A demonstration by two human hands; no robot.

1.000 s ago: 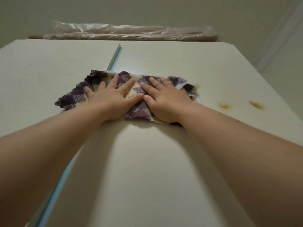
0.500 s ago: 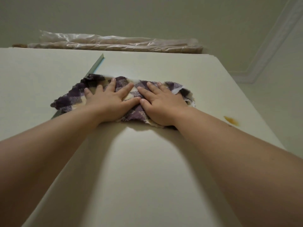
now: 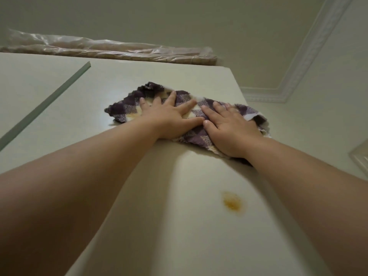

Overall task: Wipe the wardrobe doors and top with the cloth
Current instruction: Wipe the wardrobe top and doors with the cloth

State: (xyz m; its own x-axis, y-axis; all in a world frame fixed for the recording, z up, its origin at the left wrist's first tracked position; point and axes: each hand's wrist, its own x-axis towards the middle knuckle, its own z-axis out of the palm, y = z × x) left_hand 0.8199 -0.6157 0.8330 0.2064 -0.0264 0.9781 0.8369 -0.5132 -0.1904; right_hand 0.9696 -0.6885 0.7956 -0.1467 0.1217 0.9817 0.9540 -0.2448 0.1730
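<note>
Pressing purple-cream checked cloth (image 3: 191, 134) flat on wardrobe door (image 3: 179, 216), edges rumpled.

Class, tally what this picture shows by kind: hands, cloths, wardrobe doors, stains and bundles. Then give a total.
Hands: 2 (left hand, right hand)
Cloths: 1 (checked cloth)
Wardrobe doors: 2 (left door, right door)
Stains: 1 (orange stain)
Bundles: 1 (plastic-wrapped bundle)
Total: 7

No text, labels or numbers can be read anywhere.
</note>
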